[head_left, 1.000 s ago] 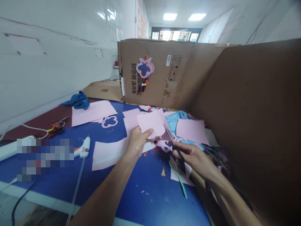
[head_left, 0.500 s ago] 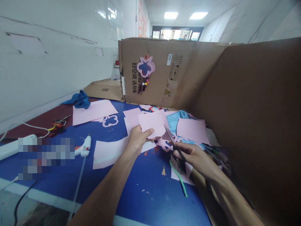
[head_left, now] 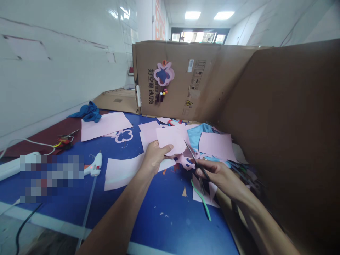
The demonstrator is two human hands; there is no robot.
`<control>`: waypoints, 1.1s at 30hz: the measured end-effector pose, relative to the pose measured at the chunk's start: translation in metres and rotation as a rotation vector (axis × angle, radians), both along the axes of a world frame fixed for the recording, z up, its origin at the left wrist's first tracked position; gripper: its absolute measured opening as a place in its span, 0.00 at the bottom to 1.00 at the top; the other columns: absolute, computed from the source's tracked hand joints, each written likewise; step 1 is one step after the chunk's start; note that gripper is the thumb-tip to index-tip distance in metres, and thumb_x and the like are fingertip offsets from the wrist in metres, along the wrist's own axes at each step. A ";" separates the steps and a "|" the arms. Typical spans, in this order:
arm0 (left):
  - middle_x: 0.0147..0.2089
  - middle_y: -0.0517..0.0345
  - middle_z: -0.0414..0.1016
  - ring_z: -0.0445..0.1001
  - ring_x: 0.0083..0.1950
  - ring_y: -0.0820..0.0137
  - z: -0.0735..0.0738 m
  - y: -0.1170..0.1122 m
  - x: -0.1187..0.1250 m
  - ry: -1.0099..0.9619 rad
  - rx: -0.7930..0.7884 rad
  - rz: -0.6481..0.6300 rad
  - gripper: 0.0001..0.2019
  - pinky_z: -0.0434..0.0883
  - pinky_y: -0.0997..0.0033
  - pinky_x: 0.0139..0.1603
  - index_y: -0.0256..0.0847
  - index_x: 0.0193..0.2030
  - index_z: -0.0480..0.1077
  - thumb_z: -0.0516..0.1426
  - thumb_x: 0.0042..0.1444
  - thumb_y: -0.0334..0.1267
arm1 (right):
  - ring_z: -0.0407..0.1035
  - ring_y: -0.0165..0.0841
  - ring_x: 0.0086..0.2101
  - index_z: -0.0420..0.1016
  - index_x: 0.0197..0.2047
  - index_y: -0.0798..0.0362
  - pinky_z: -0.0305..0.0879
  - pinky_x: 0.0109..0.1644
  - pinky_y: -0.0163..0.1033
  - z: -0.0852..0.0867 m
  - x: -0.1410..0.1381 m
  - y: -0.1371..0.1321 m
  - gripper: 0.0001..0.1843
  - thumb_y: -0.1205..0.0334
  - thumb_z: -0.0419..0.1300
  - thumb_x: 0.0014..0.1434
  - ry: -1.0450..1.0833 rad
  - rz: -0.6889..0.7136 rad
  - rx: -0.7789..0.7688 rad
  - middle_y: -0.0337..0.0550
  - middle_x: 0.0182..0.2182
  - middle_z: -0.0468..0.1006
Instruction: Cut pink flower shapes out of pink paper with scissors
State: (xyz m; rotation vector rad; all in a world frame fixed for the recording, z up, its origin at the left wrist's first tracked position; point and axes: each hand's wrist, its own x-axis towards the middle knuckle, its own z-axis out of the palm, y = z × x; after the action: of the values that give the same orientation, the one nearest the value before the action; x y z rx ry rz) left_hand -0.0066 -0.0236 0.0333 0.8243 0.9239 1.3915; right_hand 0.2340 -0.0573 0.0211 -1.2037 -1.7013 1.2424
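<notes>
My left hand (head_left: 154, 157) pinches the lower left edge of a pink paper piece (head_left: 171, 140) and holds it up over the blue mat (head_left: 159, 205). My right hand (head_left: 216, 173) grips a pair of scissors (head_left: 195, 161). Their dark blades point up and left and meet the paper's right edge. Under both hands lie pink offcuts with cut-out shapes (head_left: 190, 163), and a green pipe cleaner (head_left: 202, 200) sits just below my right hand.
Tall cardboard walls (head_left: 278, 117) close off the right and back; a pink and blue paper ornament (head_left: 163, 74) hangs on the back one. Pink sheets (head_left: 105, 125), a white glue gun (head_left: 94, 166), a blue cloth (head_left: 89, 112) and cables (head_left: 63, 141) lie to the left.
Almost nothing: both hands keep their grips, and the scissors and paper shift only slightly with the camera.
</notes>
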 end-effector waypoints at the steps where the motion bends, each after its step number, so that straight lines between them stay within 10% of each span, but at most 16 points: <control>1: 0.49 0.39 0.85 0.86 0.40 0.55 0.001 0.000 0.000 -0.004 -0.001 0.004 0.16 0.83 0.62 0.36 0.35 0.47 0.81 0.69 0.49 0.29 | 0.79 0.49 0.49 0.84 0.59 0.46 0.72 0.59 0.54 0.000 0.000 0.000 0.33 0.38 0.72 0.54 -0.004 0.002 -0.001 0.47 0.49 0.87; 33: 0.48 0.40 0.85 0.85 0.37 0.59 0.002 -0.001 -0.001 0.032 0.006 -0.026 0.16 0.82 0.66 0.35 0.34 0.48 0.80 0.67 0.51 0.30 | 0.75 0.38 0.40 0.86 0.57 0.47 0.70 0.51 0.44 0.000 -0.001 -0.002 0.29 0.41 0.72 0.57 0.041 0.045 -0.085 0.42 0.42 0.86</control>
State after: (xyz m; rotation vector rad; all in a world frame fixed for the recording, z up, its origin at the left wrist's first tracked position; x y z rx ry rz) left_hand -0.0079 -0.0244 0.0349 0.8623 0.9314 1.3624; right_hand 0.2332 -0.0589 0.0215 -1.1871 -1.6687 1.3697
